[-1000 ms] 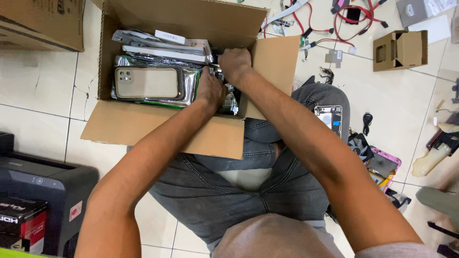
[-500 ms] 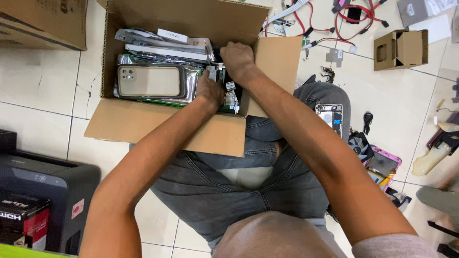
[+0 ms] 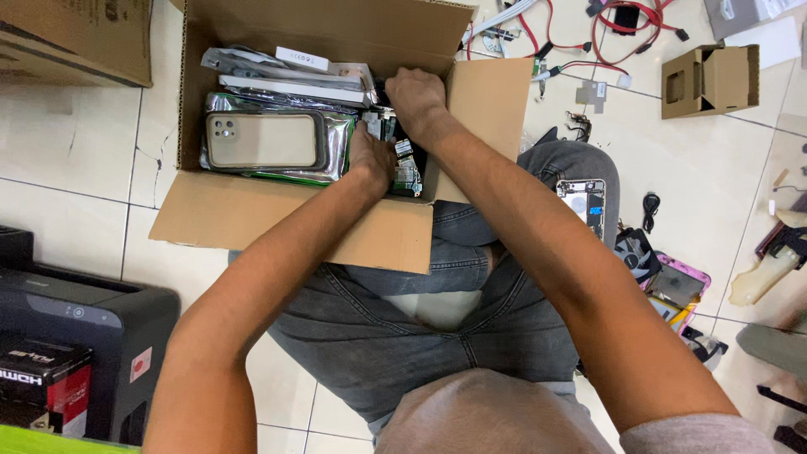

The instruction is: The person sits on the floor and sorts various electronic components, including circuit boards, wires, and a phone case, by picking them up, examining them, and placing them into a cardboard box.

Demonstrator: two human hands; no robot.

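Observation:
An open cardboard box (image 3: 252, 223) rests on the floor against my knees. Inside lie a beige phone case (image 3: 265, 140) on shiny plastic bags and some flat white packets (image 3: 290, 84). My left hand (image 3: 371, 158) reaches into the box's right side, fingers down among small green circuit boards (image 3: 405, 168). My right hand (image 3: 414, 97) is just beyond it, curled over the same pile near the box's right wall. What each hand grips is hidden.
A small open cardboard box (image 3: 706, 80) and red cables (image 3: 622, 25) lie on the tiles at the upper right. A phone frame (image 3: 582, 202) sits on my right knee. A black printer (image 3: 76, 353) stands at the lower left, another carton (image 3: 76, 38) at the upper left.
Both hands shifted slightly within the box's right side; the view has drifted a little, otherwise the contents stay put.

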